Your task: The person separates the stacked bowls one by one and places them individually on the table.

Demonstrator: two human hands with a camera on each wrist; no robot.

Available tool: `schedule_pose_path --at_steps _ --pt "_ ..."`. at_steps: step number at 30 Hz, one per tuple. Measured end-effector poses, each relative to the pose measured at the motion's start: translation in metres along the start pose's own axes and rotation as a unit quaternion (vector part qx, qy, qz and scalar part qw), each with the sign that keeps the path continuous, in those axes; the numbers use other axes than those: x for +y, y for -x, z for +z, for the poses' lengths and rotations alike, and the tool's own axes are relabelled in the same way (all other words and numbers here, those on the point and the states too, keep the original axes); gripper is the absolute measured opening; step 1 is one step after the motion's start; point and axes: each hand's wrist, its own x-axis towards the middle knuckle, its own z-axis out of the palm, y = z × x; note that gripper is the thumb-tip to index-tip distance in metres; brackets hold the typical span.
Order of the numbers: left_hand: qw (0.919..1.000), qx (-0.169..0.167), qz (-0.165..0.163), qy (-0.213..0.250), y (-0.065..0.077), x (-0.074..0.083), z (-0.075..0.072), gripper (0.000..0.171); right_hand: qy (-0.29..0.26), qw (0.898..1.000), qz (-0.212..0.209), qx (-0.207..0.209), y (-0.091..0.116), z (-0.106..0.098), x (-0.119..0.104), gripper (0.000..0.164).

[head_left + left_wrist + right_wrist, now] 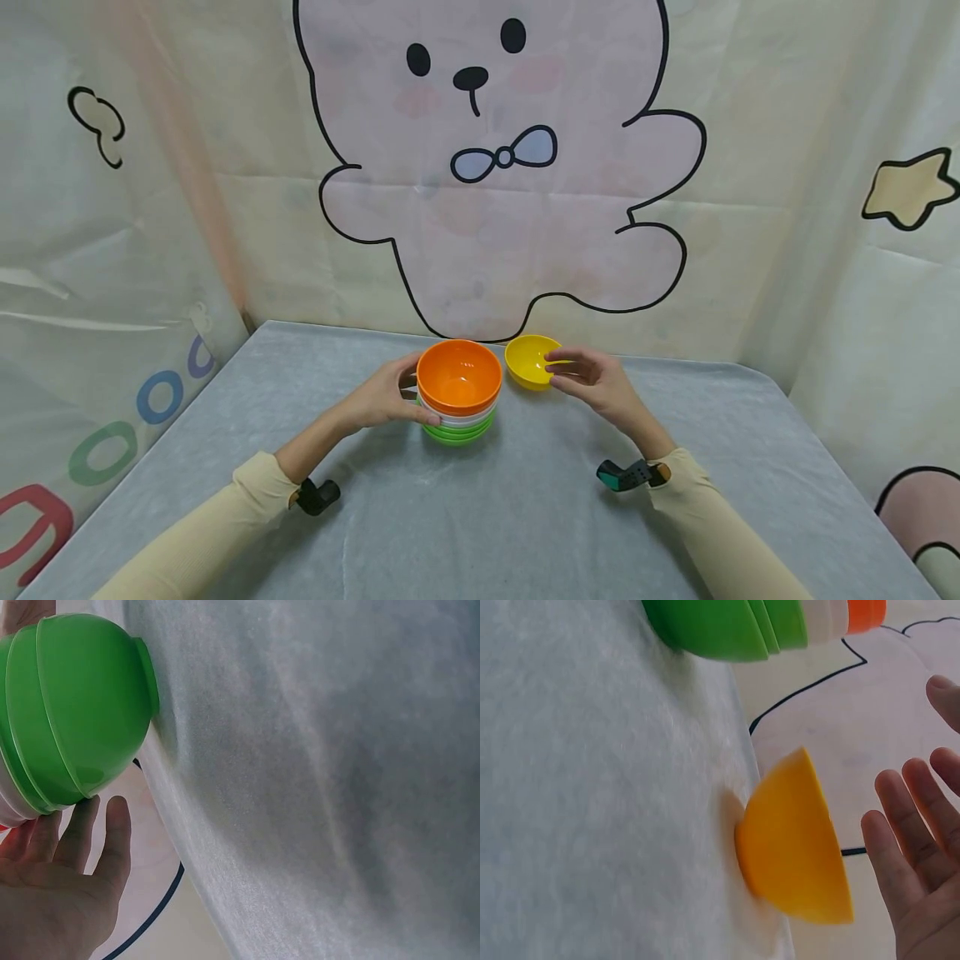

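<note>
One yellow bowl [527,365] sits near the table's edge [690,367], right hand [603,387] seemingly apart.

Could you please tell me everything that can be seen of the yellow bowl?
The yellow bowl is round, plain and smooth, apparently plastic, with a thin rim and curved wall. It sits upright, opening upward, on the grey tablecloth, to the right of the stack of bowls and apart from it. No contents show in the visible part of its inside. The right hand is close to its rim; the right wrist view shows a gap between them.
</note>
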Motion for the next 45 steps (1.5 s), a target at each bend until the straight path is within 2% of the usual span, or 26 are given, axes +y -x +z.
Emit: schedule_pose_path --at_steps 8,21,29,45 --pt "1.0000 -0.001 0.001 -0.001 0.000 0.000 0.000 0.087 0.011 1.000 -0.008 -0.008 -0.007 0.012 -0.008 0.037" --pt "1.0000 -0.002 0.000 -0.002 0.000 0.001 0.000 0.086 -0.011 1.000 -0.001 -0.013 -0.016 0.027 -0.013 0.040" --pt "1.0000 -0.004 0.001 0.004 0.000 0.001 0.001 0.086 -0.045 0.998 -0.017 -0.029 -0.021 0.038 -0.013 0.057" --pt "1.0000 -0.004 0.007 -0.002 0.000 0.001 0.001 0.087 -0.059 0.996 -0.015 -0.071 -0.030 0.058 -0.019 0.087"
